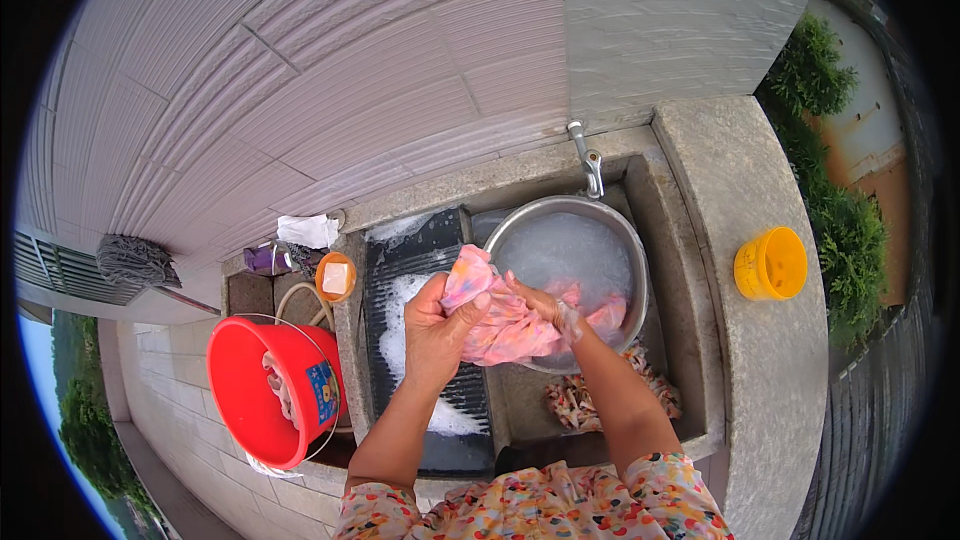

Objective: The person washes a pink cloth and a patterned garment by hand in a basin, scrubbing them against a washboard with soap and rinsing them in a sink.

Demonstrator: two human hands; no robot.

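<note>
A wet pink garment [505, 325] with pale coloured patches is bunched between my two hands, over the near left rim of a round metal basin [565, 240]. My left hand [441, 318] is closed round its left end, thumb on top. At its right side my right hand [545, 312] grips the cloth, with suds on the wrist. Part of the pink cloth trails into the cloudy water in the basin. Left of the basin lies a dark ridged washboard slab [415, 270] with white foam on it.
A patterned cloth [575, 402] lies in the stone sink below the basin, under a metal tap [592, 175]. Left stand a red bucket [235, 380] with cloth inside and an orange bowl [335, 265] holding soap. A yellow cup [757, 270] stands on the right ledge [770, 360].
</note>
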